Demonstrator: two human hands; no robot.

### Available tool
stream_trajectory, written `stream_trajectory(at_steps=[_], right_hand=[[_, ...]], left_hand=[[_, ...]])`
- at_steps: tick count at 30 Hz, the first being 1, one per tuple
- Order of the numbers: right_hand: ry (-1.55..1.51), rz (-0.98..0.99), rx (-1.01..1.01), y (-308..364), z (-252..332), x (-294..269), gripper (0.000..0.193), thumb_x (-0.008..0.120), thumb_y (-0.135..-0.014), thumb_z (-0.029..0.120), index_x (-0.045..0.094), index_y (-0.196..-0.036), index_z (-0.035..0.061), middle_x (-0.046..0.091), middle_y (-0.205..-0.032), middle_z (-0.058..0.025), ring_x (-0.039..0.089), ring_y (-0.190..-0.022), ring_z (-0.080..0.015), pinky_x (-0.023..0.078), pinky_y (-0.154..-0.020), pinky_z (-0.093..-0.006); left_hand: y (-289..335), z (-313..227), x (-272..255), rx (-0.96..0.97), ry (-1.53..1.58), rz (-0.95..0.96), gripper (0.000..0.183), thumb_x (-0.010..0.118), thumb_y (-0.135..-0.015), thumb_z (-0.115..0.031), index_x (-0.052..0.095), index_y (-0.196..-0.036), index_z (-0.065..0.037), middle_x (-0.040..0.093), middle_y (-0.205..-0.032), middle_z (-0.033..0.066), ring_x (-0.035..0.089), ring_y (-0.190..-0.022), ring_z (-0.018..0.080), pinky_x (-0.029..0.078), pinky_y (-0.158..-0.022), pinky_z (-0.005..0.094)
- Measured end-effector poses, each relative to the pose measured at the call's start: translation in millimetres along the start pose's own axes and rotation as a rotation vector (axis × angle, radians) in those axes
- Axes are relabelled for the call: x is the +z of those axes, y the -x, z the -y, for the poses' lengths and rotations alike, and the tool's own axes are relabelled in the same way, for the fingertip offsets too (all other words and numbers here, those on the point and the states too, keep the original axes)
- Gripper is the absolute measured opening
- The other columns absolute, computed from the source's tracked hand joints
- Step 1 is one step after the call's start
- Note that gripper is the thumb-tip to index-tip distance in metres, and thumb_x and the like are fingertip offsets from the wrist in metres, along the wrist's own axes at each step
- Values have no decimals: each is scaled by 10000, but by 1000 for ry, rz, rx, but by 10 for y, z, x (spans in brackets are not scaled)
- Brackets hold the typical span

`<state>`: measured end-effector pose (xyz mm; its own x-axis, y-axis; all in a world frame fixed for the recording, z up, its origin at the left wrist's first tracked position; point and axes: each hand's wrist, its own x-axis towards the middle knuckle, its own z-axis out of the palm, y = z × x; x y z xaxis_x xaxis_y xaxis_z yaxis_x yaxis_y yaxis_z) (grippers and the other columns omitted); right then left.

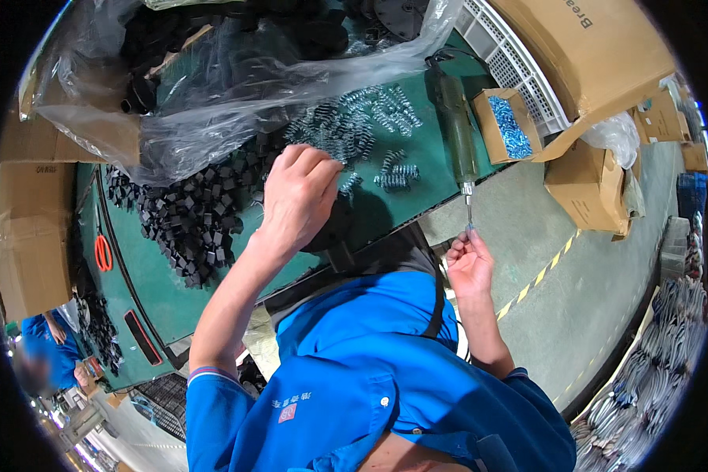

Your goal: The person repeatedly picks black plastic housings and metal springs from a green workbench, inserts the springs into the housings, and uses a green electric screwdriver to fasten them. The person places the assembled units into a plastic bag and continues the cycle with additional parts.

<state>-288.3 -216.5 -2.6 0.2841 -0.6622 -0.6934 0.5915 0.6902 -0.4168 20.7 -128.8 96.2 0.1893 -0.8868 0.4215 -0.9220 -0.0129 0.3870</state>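
Observation:
My left hand (300, 197) is closed over the table beside the springs, knuckles up; its fingertips are hidden, so what it holds cannot be made out. A dark black part (334, 244) shows below it near the table edge. My right hand (470, 266) pinches a small screw (470, 227) at the bit tip of an electric screwdriver (455, 130). The screwdriver lies on the green table with its bit pointing out past the edge. Coil springs (346, 126) are heaped ahead of my left hand, with a few loose ones (397, 175) to its right.
Small black blocks (189, 212) are piled on the left of the table (134, 291), near orange-handled scissors (103, 250). Clear plastic sheeting (212, 118) covers black parts at the back. A cardboard box (484, 118) of blue screws stands right. Another person (51, 346) is at far left.

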Motion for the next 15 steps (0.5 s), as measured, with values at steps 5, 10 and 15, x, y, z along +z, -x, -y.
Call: stream_trajectory(at_steps=[5,10,15], right_hand=[[12,-28,-5,3,-24,8,75,658,-922,149,640,-937,78,628,-840,-40,581,-736,-159,474,-635,-288],[183,62,-141,-8,-11,35,74,655,-922,141,622,-947,80,654,-824,-51,620,-708,-169,494,-625,-296],[394,78,-275,-3,138,41,196,603,-958,121,612,-1122,14,680,-929,-120,677,-774,-211,548,-647,-330]], left_hand=[[-327,74,508,-28,-38,117,119,700,-788,-123,616,-774,-40,635,-823,144,664,-683,344,529,-562,434],[-407,62,863,-79,-300,212,168,700,-772,-119,604,-862,-16,637,-838,164,676,-713,341,549,-601,416],[-421,69,845,84,-312,110,87,625,-679,-35,592,-759,-28,622,-757,169,670,-629,282,535,-505,374]])
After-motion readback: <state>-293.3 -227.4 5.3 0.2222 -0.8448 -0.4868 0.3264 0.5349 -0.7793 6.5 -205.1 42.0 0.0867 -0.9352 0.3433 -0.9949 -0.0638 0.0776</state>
